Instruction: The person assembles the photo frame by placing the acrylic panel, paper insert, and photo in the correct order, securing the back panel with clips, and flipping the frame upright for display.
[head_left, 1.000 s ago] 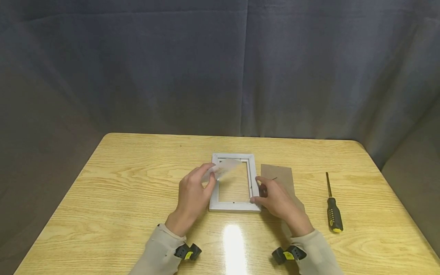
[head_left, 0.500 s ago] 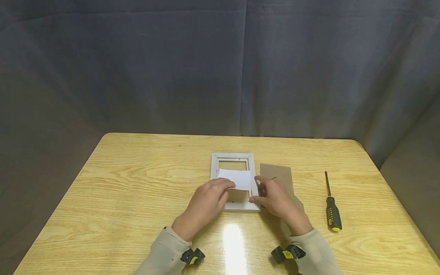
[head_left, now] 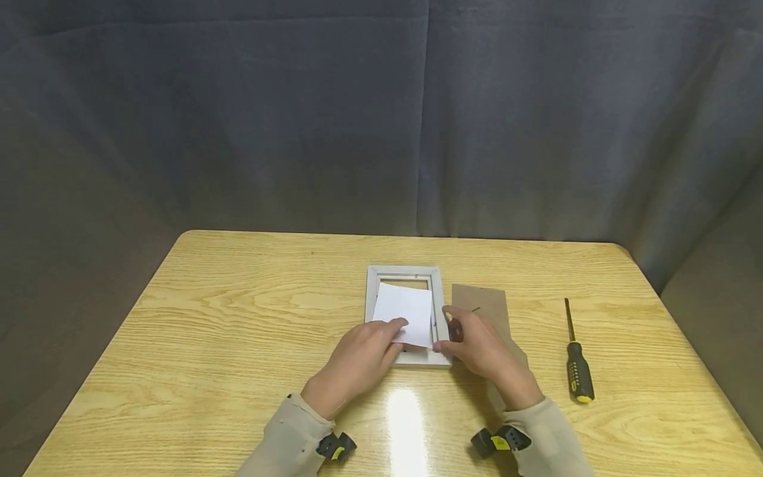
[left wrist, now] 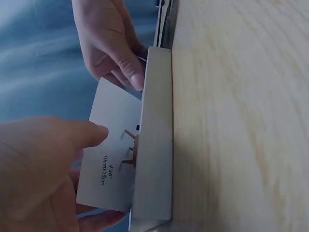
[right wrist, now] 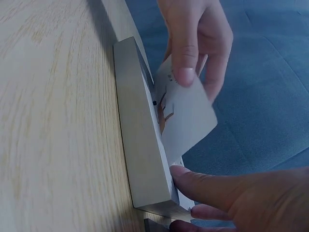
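Observation:
A white picture frame (head_left: 403, 269) lies on the wooden table, its opening facing up. My left hand (head_left: 359, 356) pinches a white paper insert card (head_left: 405, 306) between thumb and fingers, tilted over the frame's opening. In the left wrist view, the card's near face (left wrist: 116, 116) carries a printed 4"x6" / 10cmx15cm size and a brown picture detail; its lower edge meets the frame's side (left wrist: 155, 145). My right hand (head_left: 481, 343) grips the frame's right side, thumb on the top of the rail and fingers along the outer edge, as the right wrist view confirms.
A brown backing board (head_left: 484, 303) lies right of the frame, partly under my right hand and forearm. Farther right rests a screwdriver (head_left: 578, 371) with a black and yellow handle. A dark curtain (head_left: 298, 132) hangs behind the table's far edge.
My left hand has moved right and toward me, from the frame's left side to its near part. The insert card turned from steeply tilted to flatter over the opening. The right hand stays put.

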The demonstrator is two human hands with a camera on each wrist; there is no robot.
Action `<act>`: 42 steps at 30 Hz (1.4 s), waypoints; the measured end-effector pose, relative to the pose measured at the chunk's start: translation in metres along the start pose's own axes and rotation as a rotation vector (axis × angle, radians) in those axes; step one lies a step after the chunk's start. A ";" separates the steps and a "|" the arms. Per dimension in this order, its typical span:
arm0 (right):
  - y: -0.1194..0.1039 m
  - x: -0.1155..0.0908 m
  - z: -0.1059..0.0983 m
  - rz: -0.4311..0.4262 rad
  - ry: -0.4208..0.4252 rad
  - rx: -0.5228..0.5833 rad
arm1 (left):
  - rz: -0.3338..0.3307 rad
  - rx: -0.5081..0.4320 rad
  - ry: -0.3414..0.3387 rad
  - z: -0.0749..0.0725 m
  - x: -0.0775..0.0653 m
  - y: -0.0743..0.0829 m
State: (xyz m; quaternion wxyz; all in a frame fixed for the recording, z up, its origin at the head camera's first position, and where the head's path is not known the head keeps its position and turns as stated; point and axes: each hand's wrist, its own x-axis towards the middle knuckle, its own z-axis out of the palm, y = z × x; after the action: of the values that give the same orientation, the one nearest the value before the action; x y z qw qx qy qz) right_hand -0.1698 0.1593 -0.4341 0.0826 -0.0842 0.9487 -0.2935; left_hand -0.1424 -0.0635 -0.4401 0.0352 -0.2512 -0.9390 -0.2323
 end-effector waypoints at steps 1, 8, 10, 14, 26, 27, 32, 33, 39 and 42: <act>0.000 0.000 0.000 0.000 0.001 0.002 | -0.001 0.003 0.002 0.001 0.000 0.000; 0.000 0.001 0.000 -0.003 0.003 -0.003 | -0.001 -0.016 0.004 0.005 -0.001 -0.001; 0.000 0.002 0.000 0.000 0.001 -0.007 | -0.002 -0.017 -0.006 0.005 -0.001 -0.001; 0.000 0.001 0.000 0.010 -0.005 -0.011 | -0.008 0.024 -0.030 0.005 -0.001 -0.002; 0.000 -0.001 0.000 -0.002 0.007 0.004 | -0.007 0.128 -0.043 0.009 -0.003 -0.004; 0.000 -0.001 0.000 -0.006 0.006 0.004 | -0.009 0.126 -0.045 0.010 -0.003 -0.004; 0.001 -0.003 -0.001 -0.032 -0.017 -0.005 | -0.028 0.115 -0.063 0.011 -0.003 -0.004; 0.001 -0.003 -0.002 -0.035 -0.025 -0.009 | -0.032 0.118 -0.067 0.011 -0.003 -0.004; 0.000 -0.007 -0.004 -0.066 -0.068 -0.027 | -0.044 0.134 -0.098 0.009 -0.004 -0.006; 0.000 -0.006 -0.004 -0.087 -0.093 -0.018 | -0.048 0.145 -0.101 0.007 -0.004 -0.006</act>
State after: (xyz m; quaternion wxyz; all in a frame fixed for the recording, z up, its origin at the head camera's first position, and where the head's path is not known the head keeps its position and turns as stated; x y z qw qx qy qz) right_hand -0.1645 0.1625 -0.4300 0.1131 -0.1397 0.9418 -0.2839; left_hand -0.1413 -0.0667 -0.4497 0.0006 -0.2369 -0.9597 -0.1515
